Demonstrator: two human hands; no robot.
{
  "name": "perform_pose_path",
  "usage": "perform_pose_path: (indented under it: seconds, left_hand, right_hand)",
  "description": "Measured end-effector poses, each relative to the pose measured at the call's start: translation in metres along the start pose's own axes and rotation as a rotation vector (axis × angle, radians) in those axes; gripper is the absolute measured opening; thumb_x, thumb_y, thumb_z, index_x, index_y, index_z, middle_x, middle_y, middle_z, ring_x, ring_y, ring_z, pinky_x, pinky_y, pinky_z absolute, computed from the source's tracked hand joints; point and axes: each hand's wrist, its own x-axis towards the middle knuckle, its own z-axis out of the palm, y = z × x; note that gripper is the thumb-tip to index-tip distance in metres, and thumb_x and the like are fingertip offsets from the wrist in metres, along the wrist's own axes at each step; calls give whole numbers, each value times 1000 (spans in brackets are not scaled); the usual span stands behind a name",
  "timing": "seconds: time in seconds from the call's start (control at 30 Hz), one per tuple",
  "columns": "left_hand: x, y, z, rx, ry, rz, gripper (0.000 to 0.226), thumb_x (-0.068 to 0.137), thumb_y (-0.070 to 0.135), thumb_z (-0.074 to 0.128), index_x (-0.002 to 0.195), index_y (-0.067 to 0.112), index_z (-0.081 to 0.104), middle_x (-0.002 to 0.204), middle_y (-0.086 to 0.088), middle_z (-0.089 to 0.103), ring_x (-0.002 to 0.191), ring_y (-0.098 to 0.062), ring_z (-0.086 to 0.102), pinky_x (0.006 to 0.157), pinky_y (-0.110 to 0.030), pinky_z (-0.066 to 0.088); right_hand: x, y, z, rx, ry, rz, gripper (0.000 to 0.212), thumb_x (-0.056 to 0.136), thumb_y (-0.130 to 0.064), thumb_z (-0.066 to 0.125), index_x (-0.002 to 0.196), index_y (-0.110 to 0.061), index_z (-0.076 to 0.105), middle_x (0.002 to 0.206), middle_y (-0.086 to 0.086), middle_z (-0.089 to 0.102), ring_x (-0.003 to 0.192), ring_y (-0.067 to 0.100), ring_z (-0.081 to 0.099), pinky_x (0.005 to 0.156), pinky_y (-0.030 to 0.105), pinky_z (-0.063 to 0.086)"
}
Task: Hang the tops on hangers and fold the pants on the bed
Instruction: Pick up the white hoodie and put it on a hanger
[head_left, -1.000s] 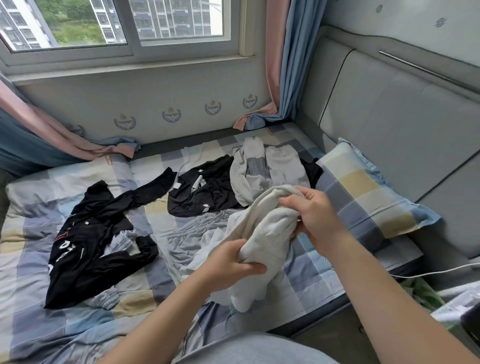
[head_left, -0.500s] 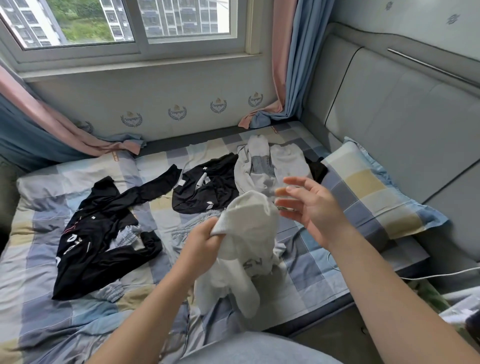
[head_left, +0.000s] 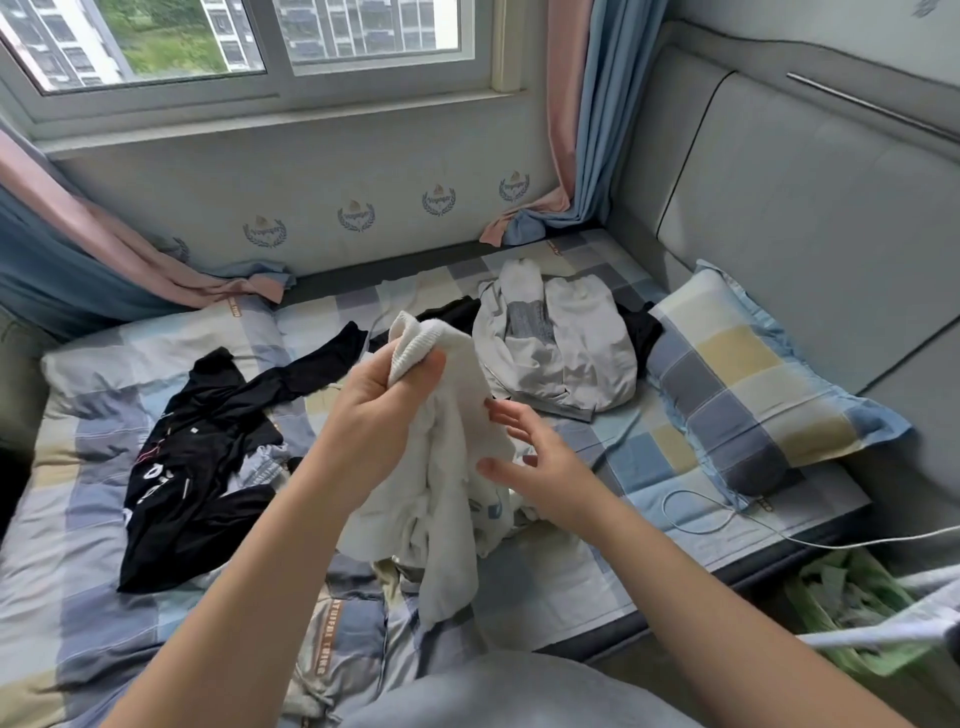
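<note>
Head view, looking down on a checked bed (head_left: 597, 561). The left hand (head_left: 384, 410) is raised over the middle of the bed. Its fingers curl tightly round the ribbed hem of a white garment (head_left: 447, 493), and the rest of the cloth hangs bunched down to the bedding. Half a second ago this hand held the garment lower in view.

The right hand (head_left: 540, 467), which had let go and hovered apart, is now lower. Its fingers are straight and spread, touching the right side of the hanging cloth and gripping nothing.

A black top (head_left: 197, 457) lies crumpled on the left of the bed. A grey-white garment (head_left: 561, 353) lies beside the checked pillow (head_left: 753, 384), partly over another black garment (head_left: 452, 314).
</note>
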Motion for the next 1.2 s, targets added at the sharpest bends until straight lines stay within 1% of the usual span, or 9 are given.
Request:
perform_pose_path:
  seconds: [0.13,0.27,0.5,0.63,0.77,0.87,0.93,1.03,1.2]
  left_hand:
    - [-5,17,-2,-147,-66,-75,14,85,36,66,90,30,78,88,-3,70,84,-20,66,77,-36,53]
    - [-5,24,-5,-144,-50,-79,17,86,31,61,88,29,78,87,-2,71,83,-18,67,79,-37,53]
    - [4,-3,-35,71,78,-146,29,94,17,67,108,-7,61,95,-15,57,87,-29,51,77,-43,40]
    - [5,-30,-41,258,153,-330,21,97,19,65,113,6,65,99,-7,71,92,-25,69,74,-31,53]
    - [-4,-57,-28,433,84,-456,64,92,31,71,148,13,44,145,-7,54,129,-24,54,108,-45,45]
    - [-14,-71,-15,545,-65,-474,84,89,41,73,157,20,28,159,1,35,139,-18,42,108,-36,44]
    - [-20,-82,-4,575,-206,-484,80,87,45,73,154,24,35,156,2,40,130,-16,48,98,-27,49]
    - [-27,-97,14,562,-351,-526,79,82,52,76,147,24,42,146,4,49,128,-16,51,102,-32,47]
    - [-28,-120,34,666,-211,-432,51,82,44,76,124,22,56,114,5,67,105,-16,64,90,-39,53]
  right_hand:
    - [19,19,8,-18,99,58,57,84,-36,73,136,-41,48,135,-9,55,121,2,52,100,31,47]
    - [28,46,8,-218,102,184,4,92,-31,67,94,-27,65,96,-1,70,96,26,64,87,42,51]
    - [14,71,-9,-196,219,218,44,94,-32,68,62,-12,45,63,1,43,67,15,35,60,34,26]
    - [14,55,-12,-123,265,209,45,94,-8,61,58,-18,36,56,-6,32,54,7,28,52,30,21]
    - [15,31,-10,80,345,193,35,97,-9,60,65,-11,45,60,1,32,59,12,28,54,32,20]
    - [13,6,-13,210,374,164,34,99,-17,60,81,11,58,73,8,43,70,20,37,63,34,28]
    - [12,-11,-15,300,382,141,33,100,-17,58,93,16,62,81,12,55,77,23,48,69,39,37]
    - [7,-38,-17,379,365,107,25,100,-17,57,86,-11,76,82,7,72,76,18,65,65,30,51]
    - [-4,-69,-24,521,333,-5,24,88,-28,63,94,-10,77,101,24,71,92,32,67,83,47,56]
